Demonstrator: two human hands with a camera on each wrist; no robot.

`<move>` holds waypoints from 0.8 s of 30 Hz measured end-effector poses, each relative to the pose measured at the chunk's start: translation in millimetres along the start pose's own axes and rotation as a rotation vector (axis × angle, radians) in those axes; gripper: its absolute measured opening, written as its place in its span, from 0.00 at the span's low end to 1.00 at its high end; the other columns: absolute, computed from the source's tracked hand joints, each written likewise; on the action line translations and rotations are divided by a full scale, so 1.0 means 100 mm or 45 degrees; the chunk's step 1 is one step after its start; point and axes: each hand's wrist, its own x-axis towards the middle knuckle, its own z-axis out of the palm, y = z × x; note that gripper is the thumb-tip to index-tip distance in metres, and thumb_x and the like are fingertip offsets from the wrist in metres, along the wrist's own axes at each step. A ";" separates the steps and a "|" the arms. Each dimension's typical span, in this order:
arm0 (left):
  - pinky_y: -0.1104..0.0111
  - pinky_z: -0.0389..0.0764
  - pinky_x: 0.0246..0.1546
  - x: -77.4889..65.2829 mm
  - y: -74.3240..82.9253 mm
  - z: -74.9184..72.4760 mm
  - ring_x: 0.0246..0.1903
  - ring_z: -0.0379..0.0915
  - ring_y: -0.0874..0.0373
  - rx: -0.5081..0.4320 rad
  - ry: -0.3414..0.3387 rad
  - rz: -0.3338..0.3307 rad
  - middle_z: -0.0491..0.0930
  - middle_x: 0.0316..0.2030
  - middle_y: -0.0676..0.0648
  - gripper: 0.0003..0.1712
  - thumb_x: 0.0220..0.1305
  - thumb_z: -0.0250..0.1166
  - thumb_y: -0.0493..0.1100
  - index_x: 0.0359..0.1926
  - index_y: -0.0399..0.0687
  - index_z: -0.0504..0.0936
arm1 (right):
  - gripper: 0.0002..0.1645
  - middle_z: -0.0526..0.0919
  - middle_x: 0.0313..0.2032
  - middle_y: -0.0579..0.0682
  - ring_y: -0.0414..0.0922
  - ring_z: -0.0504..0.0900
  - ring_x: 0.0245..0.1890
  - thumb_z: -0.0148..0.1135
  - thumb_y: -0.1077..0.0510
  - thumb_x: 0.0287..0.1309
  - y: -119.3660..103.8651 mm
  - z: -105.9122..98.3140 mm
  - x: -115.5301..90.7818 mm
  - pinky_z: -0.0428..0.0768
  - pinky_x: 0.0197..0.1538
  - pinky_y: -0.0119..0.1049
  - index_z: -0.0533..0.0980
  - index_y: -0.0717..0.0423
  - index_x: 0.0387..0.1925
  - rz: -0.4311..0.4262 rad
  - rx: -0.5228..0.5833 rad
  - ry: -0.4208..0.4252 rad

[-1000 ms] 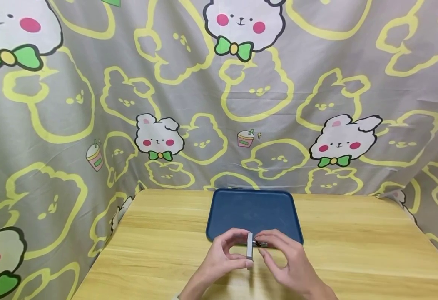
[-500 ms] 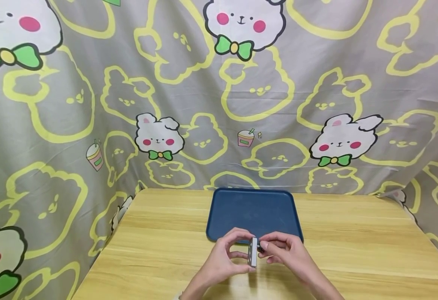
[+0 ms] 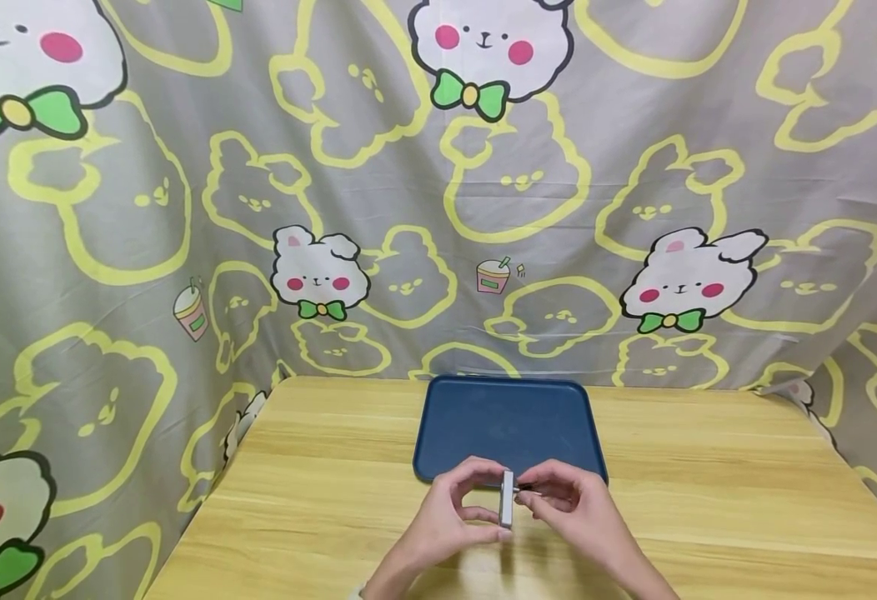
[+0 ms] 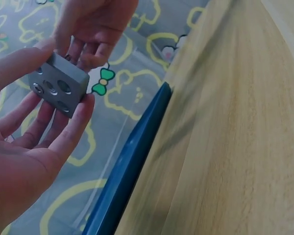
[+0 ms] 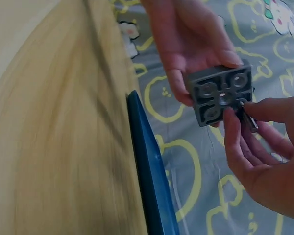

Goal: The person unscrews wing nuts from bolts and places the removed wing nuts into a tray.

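My left hand [image 3: 446, 512] holds a small grey square block [image 3: 507, 500] upright on edge, thumb on one edge and fingertips on the opposite one. In the left wrist view, round holes show in the flat face of the block [image 4: 54, 74]. Its other face, in the right wrist view, is recessed, with ribs and round sockets. There my right hand [image 3: 584, 510] pinches a small shiny metal pin [image 5: 250, 121], like a screw, between thumb and fingers. The pin's inner end is right at one corner socket; the fingertips partly hide it.
A dark blue tray [image 3: 509, 421] lies on the wooden table [image 3: 318, 467] just beyond the hands. Behind and at both sides hangs a grey curtain [image 3: 408, 208] printed with rabbits and yellow outlines.
My right fingers have gone from spread around the pin to curled and rolled over, then partly back, on the pin. The block has tilted slightly and returned edge-on in my left hand.
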 end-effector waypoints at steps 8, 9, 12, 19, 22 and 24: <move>0.55 0.88 0.50 0.00 0.00 -0.03 0.59 0.75 0.45 -0.059 -0.004 -0.014 0.71 0.59 0.24 0.34 0.56 0.77 0.29 0.63 0.36 0.76 | 0.07 0.84 0.43 0.46 0.41 0.85 0.39 0.68 0.65 0.65 0.05 0.08 0.03 0.86 0.43 0.25 0.84 0.52 0.42 -0.811 -0.596 0.152; 0.56 0.88 0.50 0.00 0.00 -0.04 0.59 0.75 0.45 -0.070 -0.006 -0.016 0.71 0.59 0.23 0.34 0.55 0.77 0.30 0.63 0.36 0.75 | 0.04 0.84 0.43 0.47 0.42 0.85 0.39 0.66 0.63 0.69 0.05 0.08 0.04 0.86 0.44 0.25 0.84 0.54 0.42 -0.905 -0.666 0.161; 0.58 0.89 0.50 -0.01 -0.01 -0.04 0.59 0.74 0.44 -0.104 -0.012 -0.018 0.71 0.60 0.24 0.34 0.56 0.77 0.30 0.63 0.34 0.74 | 0.16 0.84 0.43 0.50 0.45 0.85 0.38 0.55 0.55 0.78 0.01 0.09 0.07 0.86 0.46 0.28 0.85 0.59 0.40 -1.155 -0.851 0.207; 0.59 0.89 0.49 -0.01 0.00 -0.04 0.59 0.75 0.48 -0.101 0.003 -0.028 0.73 0.60 0.29 0.35 0.54 0.77 0.29 0.63 0.34 0.74 | 0.16 0.85 0.42 0.54 0.48 0.86 0.37 0.55 0.57 0.77 0.00 0.09 0.09 0.87 0.45 0.31 0.85 0.62 0.41 -1.268 -0.885 0.229; 0.57 0.88 0.50 -0.01 0.00 -0.04 0.60 0.74 0.45 -0.073 0.025 -0.024 0.73 0.59 0.30 0.35 0.54 0.77 0.28 0.63 0.34 0.74 | 0.09 0.85 0.46 0.53 0.48 0.86 0.41 0.66 0.60 0.69 0.02 0.08 0.06 0.86 0.48 0.28 0.84 0.61 0.47 -1.072 -0.724 0.184; 0.54 0.88 0.50 -0.01 0.00 -0.03 0.61 0.72 0.42 -0.052 0.037 -0.014 0.74 0.59 0.30 0.36 0.53 0.76 0.27 0.63 0.34 0.74 | 0.15 0.84 0.49 0.52 0.48 0.85 0.45 0.72 0.63 0.62 0.02 0.07 0.03 0.87 0.48 0.29 0.83 0.58 0.51 -0.843 -0.556 0.150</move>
